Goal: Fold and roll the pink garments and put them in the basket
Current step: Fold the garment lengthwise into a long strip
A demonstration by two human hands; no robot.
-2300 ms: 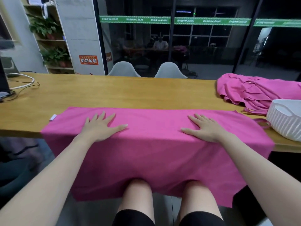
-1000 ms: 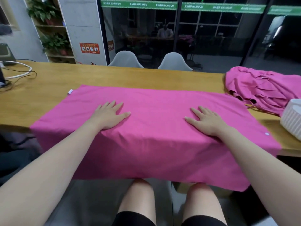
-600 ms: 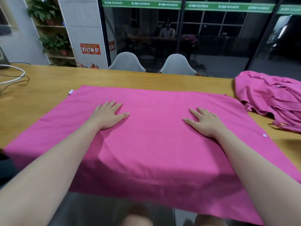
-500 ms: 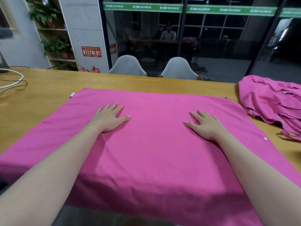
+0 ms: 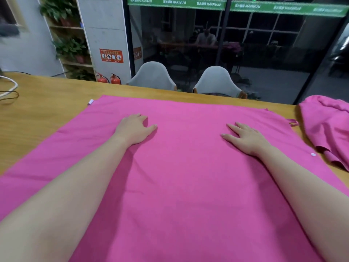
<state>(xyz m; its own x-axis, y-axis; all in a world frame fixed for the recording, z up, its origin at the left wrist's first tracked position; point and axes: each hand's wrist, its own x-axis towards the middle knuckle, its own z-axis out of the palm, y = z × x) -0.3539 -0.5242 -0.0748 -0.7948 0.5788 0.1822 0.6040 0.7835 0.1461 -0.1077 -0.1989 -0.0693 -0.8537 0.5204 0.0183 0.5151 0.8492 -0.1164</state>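
The pink garment lay spread flat on the wooden table. On it the left hand and right hand pressed palm-down, fingers wide, gripping nothing. Smoothing outward toward its edges would best prepare a clean fold.

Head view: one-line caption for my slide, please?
Left hand and right hand press a pink garment flat on the wooden table.
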